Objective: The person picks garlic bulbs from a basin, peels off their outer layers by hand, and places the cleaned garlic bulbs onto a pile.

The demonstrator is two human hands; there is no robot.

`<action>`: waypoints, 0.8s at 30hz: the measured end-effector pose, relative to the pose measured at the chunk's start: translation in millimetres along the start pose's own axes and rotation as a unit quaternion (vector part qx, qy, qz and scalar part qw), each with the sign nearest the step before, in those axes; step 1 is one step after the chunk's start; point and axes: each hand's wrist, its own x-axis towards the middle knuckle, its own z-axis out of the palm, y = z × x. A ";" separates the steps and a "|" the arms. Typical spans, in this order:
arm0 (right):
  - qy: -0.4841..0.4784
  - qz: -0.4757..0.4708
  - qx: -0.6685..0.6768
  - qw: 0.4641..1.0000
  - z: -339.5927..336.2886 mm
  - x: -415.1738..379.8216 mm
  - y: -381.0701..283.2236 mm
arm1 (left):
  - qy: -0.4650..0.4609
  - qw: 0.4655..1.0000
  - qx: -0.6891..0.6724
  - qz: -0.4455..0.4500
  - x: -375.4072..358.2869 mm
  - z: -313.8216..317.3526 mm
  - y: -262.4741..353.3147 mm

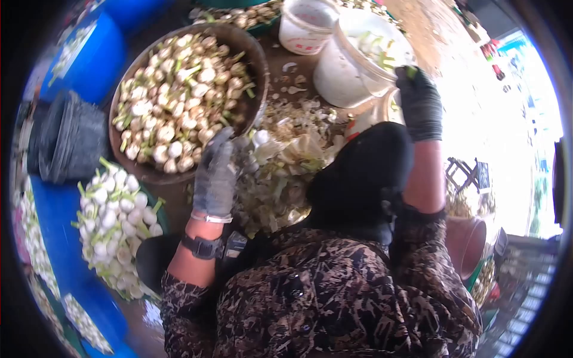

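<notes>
My left hand point(216, 179), in a grey glove, is by the lower right rim of a large round basin point(260, 71) of garlic bulbs point(173, 101) with short green stems. Its fingers are blurred, and whether they hold anything does not show. My right hand point(419, 98), also gloved, is raised at the right edge of a white bucket point(346, 74), its fingers closed near a bit of green. What exactly it holds is too small to make out. Pale green-topped pieces point(376, 49) lie inside that bucket. Loose peelings point(286, 173) are heaped between my hands.
Peeled white bulbs point(116, 221) fill a container at the lower left. Black stacked buckets point(68, 137) and blue tubs point(95, 59) stand farther left. A smaller white bucket point(304, 27) is behind the peelings. My knee point(364, 173) rises in the middle, and a pinkish bucket point(465, 244) is at right.
</notes>
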 end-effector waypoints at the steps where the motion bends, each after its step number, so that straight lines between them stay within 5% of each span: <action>1: -0.054 0.005 -0.150 0.987 -22.1 8.8 7.8 | 0.009 0.999 -0.038 0.001 1.8 -2.9 -2.5; 3: -0.069 -0.010 -0.229 0.971 -29.9 29.5 42.0 | 0.018 0.999 -0.023 0.028 -3.2 -1.0 -2.9; 4: -0.067 -0.026 -0.209 0.975 -27.5 29.0 25.7 | 0.021 0.987 -0.148 -0.053 -2.9 3.1 -0.5; 6: -0.112 -0.098 -0.094 0.984 0.3 25.1 -10.3 | -0.002 1.000 -0.004 0.010 -6.0 9.7 -5.3; 7: -0.147 -0.119 -0.050 0.981 21.1 16.6 -41.6 | -0.029 0.986 -0.130 -0.098 -6.4 12.9 1.2; 8: -0.202 -0.143 -0.014 0.969 46.1 8.0 -67.7 | -0.059 0.987 -0.105 -0.105 -6.0 12.3 3.1; 10: -0.321 -0.179 0.085 0.926 104.5 -12.4 -106.2 | -0.098 0.989 -0.053 -0.097 -4.1 10.6 3.8; 13: -0.459 -0.322 -0.077 0.824 204.7 -21.9 -128.6 | -0.082 0.987 -0.058 -0.123 -0.1 2.6 7.0; 14: -0.487 -0.326 -0.100 0.804 240.1 -28.1 -134.2 | -0.074 0.995 0.046 -0.054 1.8 -3.2 5.9; 16: -0.537 -0.306 -0.089 0.781 305.6 -35.7 -136.9 | -0.052 0.979 0.185 0.072 8.3 -18.9 -1.2; 19: -0.685 -0.207 0.023 0.698 393.1 -43.9 -130.4 | -0.040 0.978 0.197 0.058 9.1 -33.1 8.6; 20: -0.695 0.121 -0.020 0.708 384.2 -56.4 -171.6 | -0.044 0.997 0.032 -0.048 10.3 -35.3 11.0; 21: -0.705 -0.083 -0.043 0.703 404.2 -61.7 -166.0 | -0.042 0.997 0.034 -0.050 9.5 -37.6 13.5; 23: -0.664 0.086 -0.004 0.743 413.9 -85.2 -186.7 | -0.007 0.996 -0.033 -0.087 7.9 -39.2 30.6; 24: -0.651 0.080 -0.035 0.754 412.2 -92.0 -197.6 | -0.001 1.000 0.023 0.012 9.9 -42.2 22.6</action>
